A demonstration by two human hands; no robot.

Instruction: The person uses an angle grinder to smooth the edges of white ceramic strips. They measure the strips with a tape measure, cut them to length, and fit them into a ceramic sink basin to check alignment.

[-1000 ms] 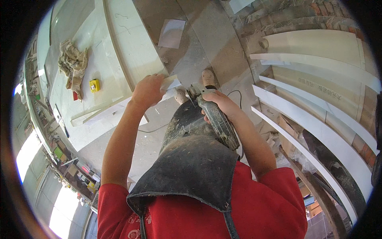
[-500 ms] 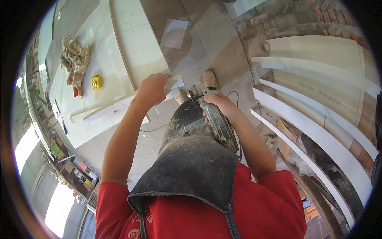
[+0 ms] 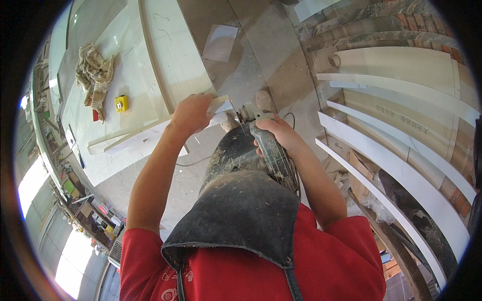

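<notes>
Angle grinder beside the pale strip's end

Angle grinder [image 3: 272,150] and pale strip [image 3: 221,105] meet at a slant in front of the apron [image 3: 231,215]. The grinder's long axis runs from 11 o'clock, where its thin disc [image 3: 238,114] sits, to 5 o'clock. Its body is in the right hand [image 3: 277,131], fingers wrapped around the casing. The strip's long axis runs from 8 to 2 o'clock; the left hand [image 3: 193,113] is closed over it near the end, fingertips hidden. That end lies at 10 o'clock from the right hand, but the left is nearer. The disc is at 3 o'clock from the left hand, just beside the strip's end; whether they touch cannot be told.

Farther left, the strip reaches over a glossy white table [image 3: 175,57]. On it, a yellow tape measure [image 3: 121,103] lies at 9 o'clock from the left hand, crumpled knit gloves [image 3: 94,75] at 10. A white sheet [image 3: 221,42] rests on the dusty floor [image 3: 276,50] at 1 o'clock. Long white boards [image 3: 389,143] stand at 3 o'clock from the right hand.
</notes>
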